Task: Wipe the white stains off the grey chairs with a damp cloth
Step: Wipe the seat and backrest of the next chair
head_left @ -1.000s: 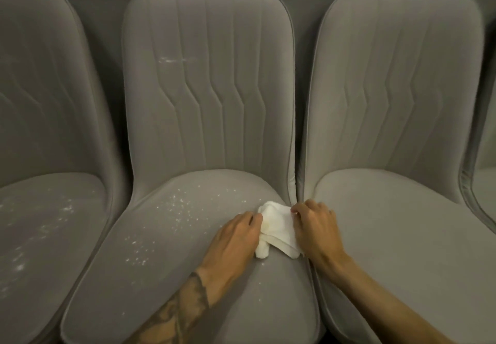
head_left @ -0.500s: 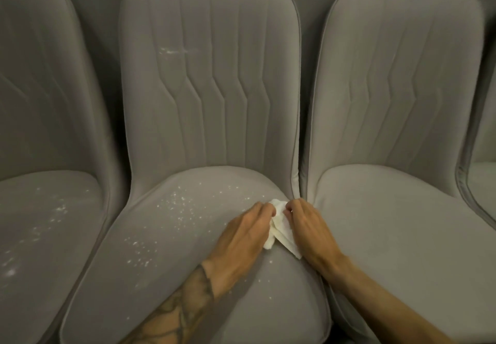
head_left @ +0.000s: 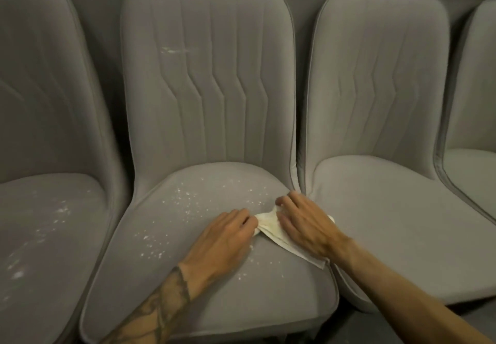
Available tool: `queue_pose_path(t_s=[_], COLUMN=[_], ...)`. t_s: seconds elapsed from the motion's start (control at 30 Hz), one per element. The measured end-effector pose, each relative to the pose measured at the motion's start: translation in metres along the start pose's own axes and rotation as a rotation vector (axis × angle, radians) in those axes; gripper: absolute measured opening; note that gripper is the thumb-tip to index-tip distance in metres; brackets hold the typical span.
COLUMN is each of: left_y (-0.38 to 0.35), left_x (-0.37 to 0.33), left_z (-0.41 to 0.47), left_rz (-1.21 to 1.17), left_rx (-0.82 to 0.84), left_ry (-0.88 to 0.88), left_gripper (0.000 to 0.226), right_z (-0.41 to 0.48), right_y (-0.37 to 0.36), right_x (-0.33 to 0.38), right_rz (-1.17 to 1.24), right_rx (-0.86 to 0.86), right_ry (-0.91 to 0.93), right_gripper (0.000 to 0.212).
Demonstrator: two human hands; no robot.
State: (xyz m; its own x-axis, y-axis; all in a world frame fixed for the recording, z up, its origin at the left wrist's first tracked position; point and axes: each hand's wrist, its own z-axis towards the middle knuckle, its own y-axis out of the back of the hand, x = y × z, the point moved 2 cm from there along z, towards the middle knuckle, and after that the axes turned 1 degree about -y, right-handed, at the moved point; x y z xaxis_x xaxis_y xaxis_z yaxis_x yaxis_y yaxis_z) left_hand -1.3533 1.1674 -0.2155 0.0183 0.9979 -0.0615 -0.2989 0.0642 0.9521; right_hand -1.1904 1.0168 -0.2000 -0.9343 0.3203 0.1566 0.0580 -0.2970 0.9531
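Observation:
A white cloth (head_left: 271, 227) lies on the right side of the middle grey chair's seat (head_left: 204, 284). My left hand (head_left: 228, 239) pinches its left edge. My right hand (head_left: 306, 222) presses flat on its right part and hides much of it. White specks (head_left: 185, 204) are scattered over the seat's left and middle. A white smear (head_left: 177, 49) marks this chair's backrest. The left grey chair (head_left: 40, 236) also carries white stains (head_left: 61, 210) on its seat.
The grey chair on the right (head_left: 389, 209) shows no stains. A fourth chair (head_left: 472, 142) is partly in view at the far right edge. All stand side by side, touching, against a dark wall.
The cloth has been spread flatter and longer toward the seat's right front. My right hand has moved on top of it. My head has moved closer.

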Motion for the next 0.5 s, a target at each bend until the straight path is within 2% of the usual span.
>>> queue_pose_path(t_s=[0.07,0.17,0.23,0.33,0.4,0.5], left_y=[-0.001,-0.001,0.001,0.004,0.008,0.017], left_x=[0.009,0.023,0.033,0.05,0.061,0.076], left_z=[-0.01,-0.027,-0.037,-0.053,-0.062,-0.076], left_rz=[-0.001,-0.027,-0.029,0.001,0.028,0.053], left_rx=[-0.022,-0.075,-0.109,-0.132,-0.137,-0.14], left_ry=[0.038,0.102,0.133,0.167,0.203,0.255], left_gripper=[0.015,0.014,0.01,0.007,0.007,0.009], right_z=[-0.006,-0.021,-0.023,-0.01,0.007,0.028], right_y=[-0.009,-0.014,-0.015,-0.022,-0.024,-0.023], right_x=[-0.002,-0.004,-0.004,-0.004,-0.007,-0.008], right_rz=[0.083,0.143,0.078,-0.107,-0.163,-0.174], right_rx=[0.032,-0.052,-0.059,0.055,0.063,-0.078], right_ry=[0.006,-0.064,-0.047,0.025,-0.047,-0.207], right_gripper=[0.028,0.036,0.041,0.043,0.042,0.036])
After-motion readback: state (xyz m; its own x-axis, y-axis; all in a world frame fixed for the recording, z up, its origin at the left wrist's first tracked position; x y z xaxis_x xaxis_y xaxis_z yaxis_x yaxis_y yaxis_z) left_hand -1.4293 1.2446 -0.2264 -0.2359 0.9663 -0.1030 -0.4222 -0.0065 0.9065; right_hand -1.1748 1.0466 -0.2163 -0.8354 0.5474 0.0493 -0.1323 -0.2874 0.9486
